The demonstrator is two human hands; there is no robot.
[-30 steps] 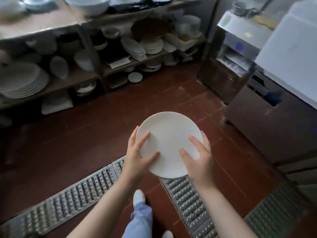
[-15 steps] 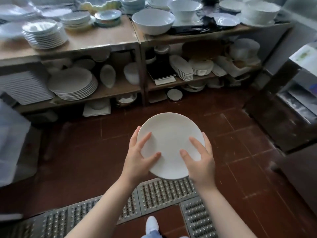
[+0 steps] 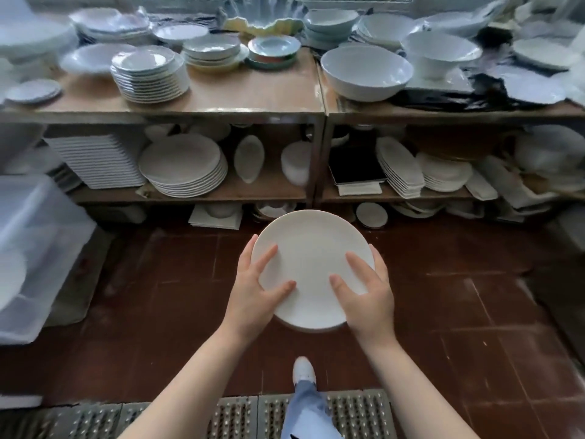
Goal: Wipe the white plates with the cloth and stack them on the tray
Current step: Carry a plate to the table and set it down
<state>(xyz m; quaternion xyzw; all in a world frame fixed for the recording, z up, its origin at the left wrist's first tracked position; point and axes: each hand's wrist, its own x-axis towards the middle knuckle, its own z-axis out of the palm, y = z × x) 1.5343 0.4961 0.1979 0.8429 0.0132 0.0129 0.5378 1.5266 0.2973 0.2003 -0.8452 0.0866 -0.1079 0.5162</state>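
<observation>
I hold a round white plate [image 3: 311, 261] in front of me, above the red tiled floor. My left hand [image 3: 253, 286] grips its left rim, thumb and forefinger lying on the top face and the other fingers hidden underneath. My right hand [image 3: 367, 289] grips the right rim the same way. A second rim shows just under the plate's near edge, so it may be more than one plate. No cloth and no tray can be seen.
Wooden shelves [image 3: 253, 106] packed with stacked plates and bowls stand straight ahead. A clear plastic bin [image 3: 34, 248] sits at the left. A metal floor grate [image 3: 237, 416] runs along the bottom, and my leg and white shoe [image 3: 304, 372] are below the plate.
My view has swung left and forward, from the steel counters to facing the shelves. The plate stays in both hands with the same grip; the grate has fallen behind my feet.
</observation>
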